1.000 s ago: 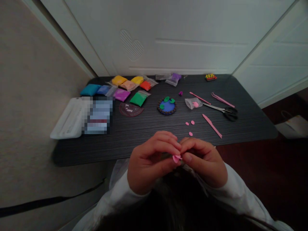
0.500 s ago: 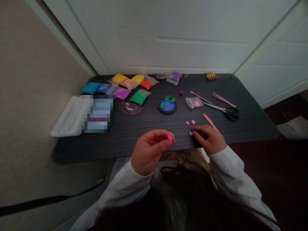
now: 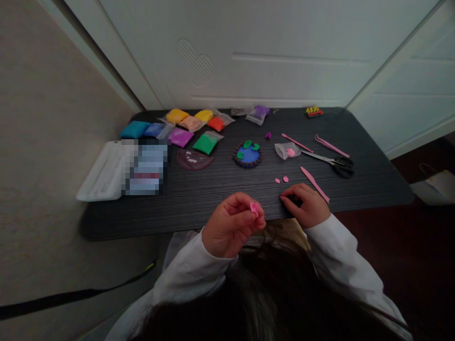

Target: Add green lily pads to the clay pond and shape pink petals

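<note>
My left hand point(image 3: 232, 225) is closed in a pinch on a small pink clay flower point(image 3: 254, 209), held above the table's front edge. To its right, my right hand point(image 3: 308, 204) rests low over the tabletop, thumb and forefinger pinched together. A pink clay disc seems to be between those fingertips, mostly hidden by them. Just beyond lie two more flat discs, a smaller pink disc point(image 3: 277, 181) and a rounder pink disc point(image 3: 286, 179). A blue clay pond point(image 3: 250, 156) with a brown beaded rim and green lily pads sits farther back.
Beside my right hand lies a pink modelling knife point(image 3: 314, 183). Behind it are scissors point(image 3: 332, 162), pink tweezers point(image 3: 332, 146), a thin pink tool point(image 3: 297, 143) and a bag of pink clay point(image 3: 287, 151). Coloured clay packets point(image 3: 206, 143) and a white tray point(image 3: 106, 173) occupy the left.
The pink disc by my right fingertips no longer shows on the table. My left hand has shifted slightly right with the flower, and my right hand slightly left.
</note>
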The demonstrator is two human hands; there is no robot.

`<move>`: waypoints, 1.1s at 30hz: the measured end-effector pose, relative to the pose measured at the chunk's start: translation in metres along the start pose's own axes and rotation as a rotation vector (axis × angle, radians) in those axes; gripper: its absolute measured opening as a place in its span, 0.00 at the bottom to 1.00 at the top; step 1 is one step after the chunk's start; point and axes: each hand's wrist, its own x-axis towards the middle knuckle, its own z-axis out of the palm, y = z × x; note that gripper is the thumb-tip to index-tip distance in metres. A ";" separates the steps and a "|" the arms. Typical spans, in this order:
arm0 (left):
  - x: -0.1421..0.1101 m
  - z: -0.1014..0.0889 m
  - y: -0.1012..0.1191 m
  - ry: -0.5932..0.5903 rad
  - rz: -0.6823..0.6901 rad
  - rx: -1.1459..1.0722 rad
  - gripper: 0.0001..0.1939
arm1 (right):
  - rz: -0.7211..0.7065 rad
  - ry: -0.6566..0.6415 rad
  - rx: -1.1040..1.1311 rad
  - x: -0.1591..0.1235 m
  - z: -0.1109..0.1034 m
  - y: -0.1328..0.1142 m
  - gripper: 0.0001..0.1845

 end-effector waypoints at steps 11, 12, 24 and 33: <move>0.000 -0.002 0.000 -0.021 0.059 0.097 0.04 | 0.261 0.066 0.604 -0.003 -0.007 -0.018 0.09; 0.000 -0.002 0.000 -0.019 0.063 0.111 0.05 | 0.267 0.068 0.724 -0.003 -0.008 -0.021 0.09; -0.003 0.009 0.000 0.037 0.143 0.289 0.07 | 0.196 0.083 1.304 -0.021 -0.031 -0.076 0.07; -0.005 0.011 0.000 0.025 0.216 0.301 0.07 | 0.116 0.125 1.280 -0.022 -0.022 -0.089 0.08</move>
